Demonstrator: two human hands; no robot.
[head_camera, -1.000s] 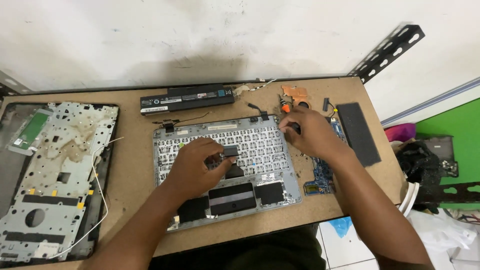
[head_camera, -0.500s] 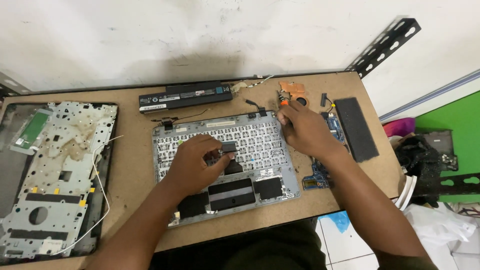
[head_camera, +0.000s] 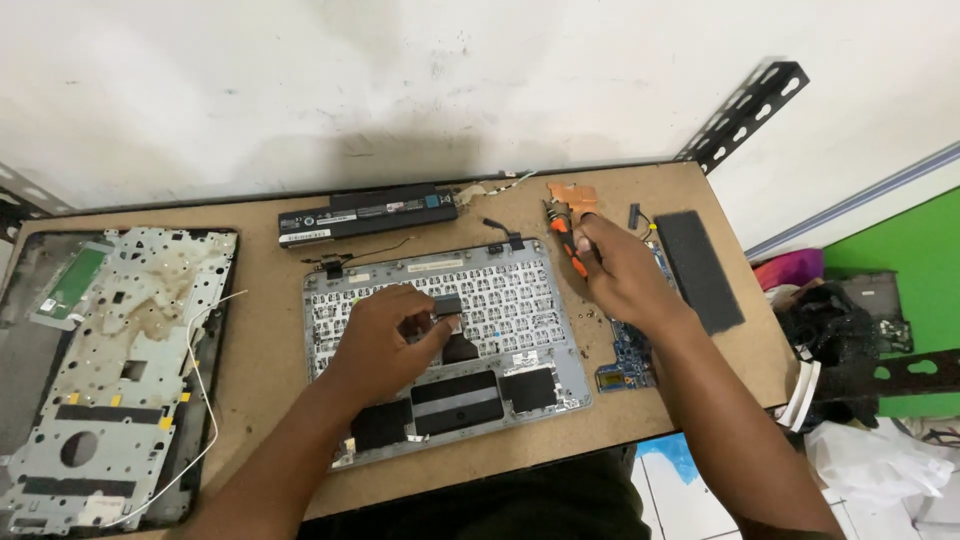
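A: What occupies the left hand (head_camera: 385, 335)?

B: It rests palm-down on the upturned laptop palmrest assembly (head_camera: 445, 345), thumb and forefinger pinched on a small dark ribbon-cable connector (head_camera: 447, 306) near the centre of the keyboard's metal backing.

A: And the right hand (head_camera: 618, 268)?

B: Its fingers are curled shut around a screwdriver with an orange-and-black handle (head_camera: 562, 232), the handle projecting from the top of the fist. The hand hovers just past the right edge of the palmrest assembly, well apart from the left hand.

A: What lies about the hands?

B: Beyond the left hand, a long black battery pack (head_camera: 366, 214). Beyond the right hand, a copper heat spreader (head_camera: 574, 193); to its right, a black rectangular pad (head_camera: 698, 256); beneath its wrist, a blue circuit board (head_camera: 630, 352), partly hidden. Far left of the left hand, a stained metal chassis plate (head_camera: 110, 360) with a white wire. All rest on a brown wooden table (head_camera: 270, 330).
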